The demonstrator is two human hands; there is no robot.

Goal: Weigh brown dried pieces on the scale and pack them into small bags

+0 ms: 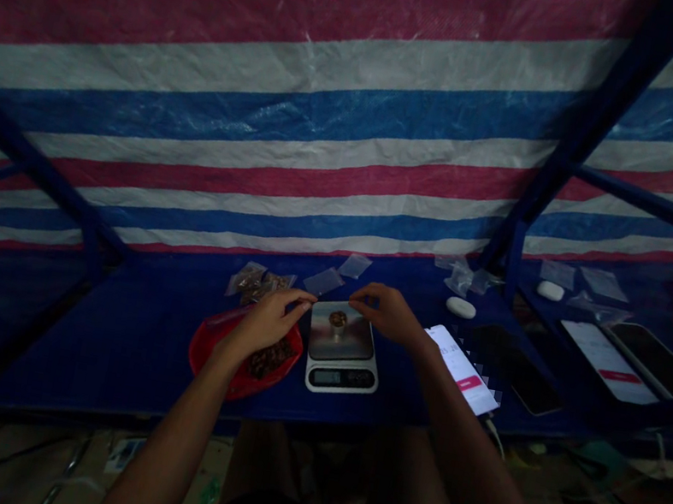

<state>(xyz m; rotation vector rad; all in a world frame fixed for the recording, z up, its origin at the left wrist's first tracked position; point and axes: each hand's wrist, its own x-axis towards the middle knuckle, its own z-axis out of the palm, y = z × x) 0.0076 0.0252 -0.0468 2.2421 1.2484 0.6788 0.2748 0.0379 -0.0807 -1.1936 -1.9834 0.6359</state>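
A small white digital scale (344, 351) sits on the blue table, with a little brown heap (338, 319) on its steel platform. My left hand (264, 322) hovers over a red bowl (209, 344) of brown pieces, fingers pinched together near the scale's back left corner. Just behind the scale is my right hand (386, 309), its fingers pinched too. A thin clear plastic bag seems stretched between the two hands, though the dim light keeps me from being sure. More small clear bags (323, 281) lie behind the scale.
Filled little bags (257, 281) lie behind the bowl. A lit phone (462, 370) rests right of the scale, beside a dark phone (515, 369) and a white earbud case (460, 308). More phones (609, 361) and bags sit far right. Striped tarpaulin forms the backdrop, with blue frame bars (534, 200).
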